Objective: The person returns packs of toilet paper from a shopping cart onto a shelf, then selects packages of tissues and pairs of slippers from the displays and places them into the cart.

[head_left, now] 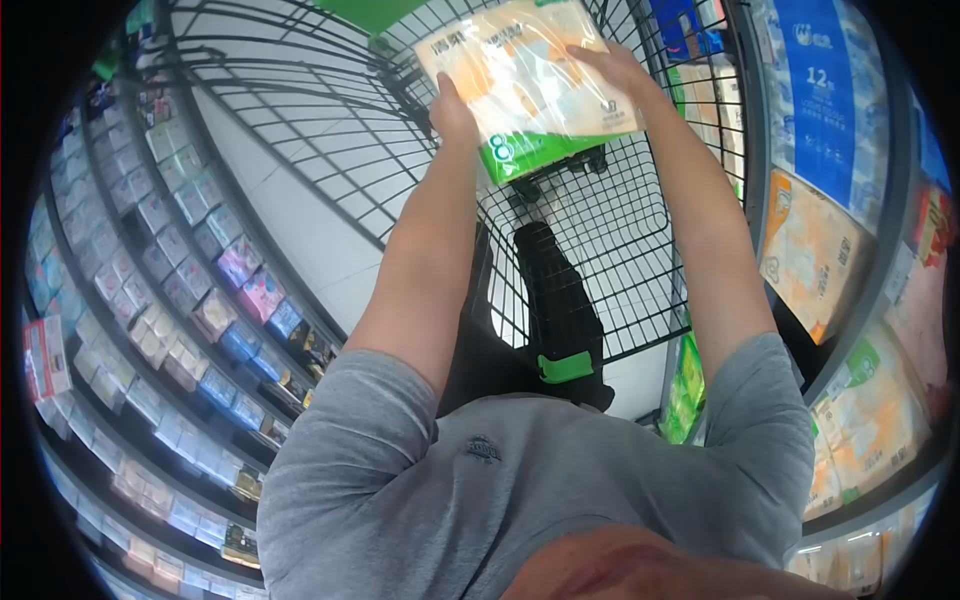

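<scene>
I hold a plastic-wrapped pack (pixel 540 75), pale orange and white with a green band along its near edge, in both hands. My left hand (pixel 455 112) grips its left side and my right hand (pixel 618 72) its right side, thumbs resting on the upper face. The pack overlaps a black wire cart (pixel 640 250) in my view. Rows of small packets (pixel 235 345) line shelves to my left; to my right stand a blue-banded bundle (pixel 820 100) and, below it, another orange-and-white pack (pixel 815 255).
</scene>
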Demonstrator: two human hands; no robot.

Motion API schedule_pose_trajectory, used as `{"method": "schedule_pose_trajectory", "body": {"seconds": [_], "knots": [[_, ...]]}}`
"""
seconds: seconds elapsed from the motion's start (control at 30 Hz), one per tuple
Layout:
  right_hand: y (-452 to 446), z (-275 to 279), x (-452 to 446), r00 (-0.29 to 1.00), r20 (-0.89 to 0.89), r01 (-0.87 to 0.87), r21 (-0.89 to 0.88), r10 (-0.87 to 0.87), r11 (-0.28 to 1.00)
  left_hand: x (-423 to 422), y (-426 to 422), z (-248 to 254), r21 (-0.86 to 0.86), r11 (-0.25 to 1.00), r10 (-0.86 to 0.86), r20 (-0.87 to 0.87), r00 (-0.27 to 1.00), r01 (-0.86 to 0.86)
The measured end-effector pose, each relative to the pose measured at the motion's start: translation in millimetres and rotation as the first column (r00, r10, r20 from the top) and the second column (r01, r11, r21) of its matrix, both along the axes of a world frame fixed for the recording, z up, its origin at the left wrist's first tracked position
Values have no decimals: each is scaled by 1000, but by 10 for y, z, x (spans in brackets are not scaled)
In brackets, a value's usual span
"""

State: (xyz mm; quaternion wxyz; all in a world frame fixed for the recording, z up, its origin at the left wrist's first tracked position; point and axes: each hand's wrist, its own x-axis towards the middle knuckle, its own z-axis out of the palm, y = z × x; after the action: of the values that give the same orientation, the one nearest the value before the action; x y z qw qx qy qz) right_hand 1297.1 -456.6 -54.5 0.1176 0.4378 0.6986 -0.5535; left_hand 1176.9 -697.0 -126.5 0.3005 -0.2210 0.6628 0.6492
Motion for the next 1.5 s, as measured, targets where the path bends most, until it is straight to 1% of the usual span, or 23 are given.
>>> {"method": "schedule_pose_trajectory", "body": {"seconds": [0.03, 0.1, 0.17, 0.3, 0.4, 0.47, 0.5, 0.57, 0.63, 0.7, 0.77, 0.83, 0.9, 0.93, 1.03, 1.07, 1.13, 1.2, 1.27, 1.3, 1.37, 1.43, 1.5], "knots": [[-25, 60, -51, 1000, 9, 22, 25, -22, 999, -20, 48, -101, -8, 1000, -12, 8, 1000, 12], [7, -76, -48, 1000, 5, 4, 101, -5, 995, -38, 197, -191, 344, 935, 51, 106, 993, -85], [56, -160, -66, 1000, -6, -12, 185, 13, 983, -77, 239, -488, 315, 945, 31, 177, 984, -87], [-24, -101, -98, 998, 57, -38, 345, 20, 938, -154, 159, -769, 192, 976, -123, 108, 987, 100], [-141, 116, -174, 983, 182, -83, 411, 8, 908, -190, 176, -495, 47, 974, -226, 116, 967, 222], [-307, 31, -104, 996, 80, -93, 776, 49, 624, -75, 290, -48, -238, 938, -259, 6, 966, 253], [-405, -70, -63, 999, -5, -21, 862, 50, 507, -4, 307, 201, -229, 938, -267, -2, 964, 260], [-799, 90, 103, 998, -5, -23, 899, 64, 438, 100, 332, 712, -649, 699, -323, 89, 942, 300], [-1186, 259, 414, 995, 39, -80, 879, 97, 470, 268, 129, 771, -690, 589, -582, -1, 813, 421], [-1526, 604, 717, 991, 86, -132, 710, 100, 692, 436, -43, 1147, -544, 668, -622, -31, 783, 509], [-1841, 895, 1048, 994, 84, -101, 575, 64, 812, 578, -288, 1138, -500, 556, -795, -89, 600, 664], [-2176, 1293, 1328, 999, -10, 49, 558, -52, 828, 683, -525, 1805, -394, 387, -922, -159, 353, 834], [-2391, 1804, 1556, 994, -55, 107, 503, -92, 857, 682, -829, 2465, -356, 243, -935, -335, 119, 902], [-2456, 2115, 1632, 983, -48, 183, 375, -178, 909, 647, -989, 2699, -425, 186, -936, -350, 28, 886], [-2682, 2606, 1924, 929, -94, 368, 361, -359, 857, 339, -1334, 3140, -706, 66, -835, -426, -349, 706], [-2780, 2634, 2037, 912, -105, 407, 371, -398, 835, 249, -1456, 3250, -709, 45, -812, -436, -387, 704], [-2869, 2593, 2325, 816, -217, 558, 537, -535, 633, 103, -1588, 3399, -840, 7, -797, -333, -504, 543], [-3041, 2448, 2684, 607, -302, 768, 463, -736, 443, -41, -1662, 3312, -820, -51, -733, -358, -578, 571], [-3338, 2219, 3114, 437, -187, 829, 464, -880, 313, -34, -1663, 3300, -854, -29, -681, -363, -636, 519], [-3600, 1869, 3507, 621, 43, 622, 581, -782, 526, -37, -1647, 3272, -857, -31, -666, -366, -651, 514], [-3949, 2047, 3689, 587, 425, 605, 336, -689, 722, -67, -1571, 3227, -908, -91, -635, -263, -726, 408], [-4530, 1530, 4115, 762, 452, 419, 203, -464, 885, -109, -1508, 3184, -921, 0, -605, -310, -733, 390], [-4881, 1815, 3962, 435, 524, 831, 80, -732, 551, -114, -1468, 3174, -909, -9, -632, -318, -707, 417]]}}
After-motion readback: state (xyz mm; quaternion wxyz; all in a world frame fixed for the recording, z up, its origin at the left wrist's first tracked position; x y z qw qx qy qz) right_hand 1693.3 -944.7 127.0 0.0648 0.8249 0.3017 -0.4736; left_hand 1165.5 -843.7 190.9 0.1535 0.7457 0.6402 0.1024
